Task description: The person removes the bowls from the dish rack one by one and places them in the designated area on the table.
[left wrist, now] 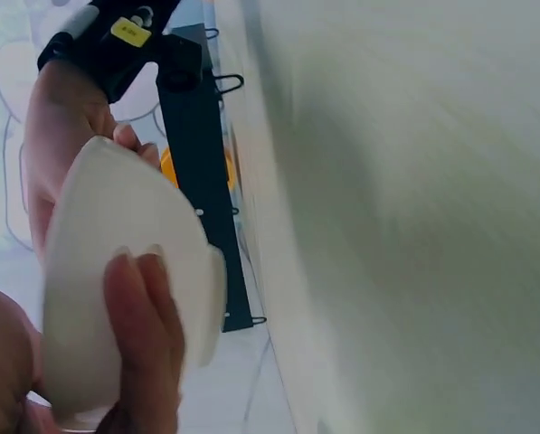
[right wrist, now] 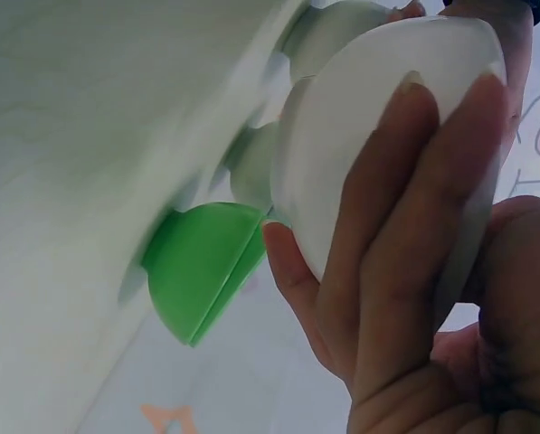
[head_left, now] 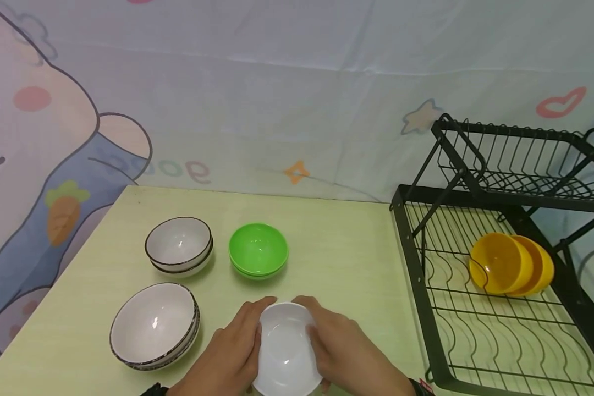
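Observation:
In the head view, a plain white bowl [head_left: 288,352] is held between both hands at the table's near side, its hollow facing up and toward the camera. My left hand [head_left: 232,349] grips its left side, fingers under the outer wall and thumb by the rim. On the opposite side, my right hand [head_left: 344,344] grips it the same way. Both wrist views show fingers [left wrist: 143,316] spread on the outside of the bowl [right wrist: 342,117], which is lifted off the table. Just beyond the hands stand stacked green bowls [head_left: 258,250].
Two stacks of dark-rimmed white bowls, a smaller one [head_left: 179,242] behind a larger one [head_left: 153,324], stand left on the pale table [head_left: 336,242]. To the right, a black two-tier dish rack [head_left: 416,291] holds two yellow bowls [head_left: 500,264] on edge in its lower tier.

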Action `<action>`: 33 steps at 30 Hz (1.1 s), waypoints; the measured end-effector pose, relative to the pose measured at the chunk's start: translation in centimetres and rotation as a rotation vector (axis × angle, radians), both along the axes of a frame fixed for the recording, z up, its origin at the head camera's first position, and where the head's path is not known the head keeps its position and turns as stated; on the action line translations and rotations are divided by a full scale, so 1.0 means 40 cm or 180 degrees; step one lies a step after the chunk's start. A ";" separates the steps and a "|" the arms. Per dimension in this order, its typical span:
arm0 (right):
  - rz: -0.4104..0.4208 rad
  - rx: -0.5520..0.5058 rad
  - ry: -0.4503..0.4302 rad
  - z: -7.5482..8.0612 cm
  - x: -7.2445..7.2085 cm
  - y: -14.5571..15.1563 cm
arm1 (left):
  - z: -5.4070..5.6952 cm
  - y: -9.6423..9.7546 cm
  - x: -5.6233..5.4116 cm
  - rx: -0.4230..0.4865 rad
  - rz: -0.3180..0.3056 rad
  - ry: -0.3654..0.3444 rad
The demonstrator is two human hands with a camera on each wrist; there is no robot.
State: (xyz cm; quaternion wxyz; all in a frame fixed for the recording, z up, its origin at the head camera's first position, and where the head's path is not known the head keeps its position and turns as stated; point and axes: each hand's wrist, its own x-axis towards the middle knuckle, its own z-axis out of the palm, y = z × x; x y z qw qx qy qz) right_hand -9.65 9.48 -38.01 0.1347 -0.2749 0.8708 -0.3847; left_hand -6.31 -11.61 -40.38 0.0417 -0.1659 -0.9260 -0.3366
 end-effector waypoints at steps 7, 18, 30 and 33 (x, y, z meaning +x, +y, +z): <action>-0.0063 0.0322 0.0406 -0.016 -0.005 -0.007 | -0.003 -0.011 -0.017 -0.0149 0.0028 -0.0350; -0.0302 0.0531 0.0524 0.000 0.000 0.007 | -0.008 -0.027 -0.029 -0.0335 0.0097 -0.0513; -0.0267 0.0734 0.0556 -0.001 0.004 0.008 | -0.026 -0.041 -0.036 -0.0648 0.0152 -0.0523; -0.0243 0.0737 0.0587 -0.002 0.004 0.008 | -0.028 -0.044 -0.040 -0.0757 0.0281 -0.0539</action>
